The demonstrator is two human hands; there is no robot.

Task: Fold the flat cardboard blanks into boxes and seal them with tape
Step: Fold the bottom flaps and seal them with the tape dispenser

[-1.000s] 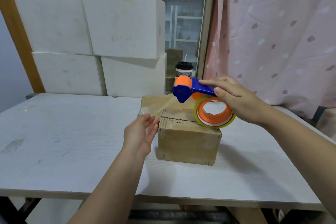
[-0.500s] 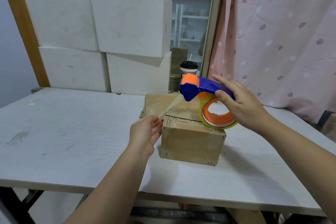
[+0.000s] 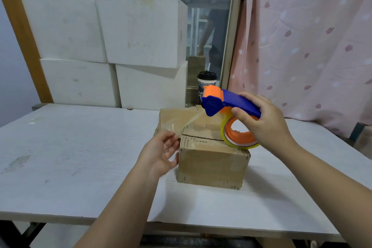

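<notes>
A folded brown cardboard box (image 3: pixel 211 165) stands on the white table (image 3: pixel 80 147), its top flaps closed along a seam. Another cardboard flap (image 3: pixel 175 117) lies just behind it. My right hand (image 3: pixel 267 125) grips the blue handle of the tape dispenser (image 3: pixel 231 104), and the orange-cored tape roll (image 3: pixel 239 139) hangs over the box's top right. A clear tape strip (image 3: pixel 189 122) stretches left from the dispenser's head to the fingertips of my left hand (image 3: pixel 159 153). That hand hovers by the box's upper left corner, fingers loosely extended, thumb apart from them.
Large white boxes (image 3: pixel 120 46) are stacked at the table's back left. A lidded cup (image 3: pixel 207 82) stands behind the cardboard. A pink curtain (image 3: pixel 302 46) hangs at the right. A person (image 3: pixel 213 36) shows behind the glass.
My left hand's fingers have loosened from a tight pinch on the tape end and spread out. The dispenser has stayed over the box's top right with the strip still stretched.
</notes>
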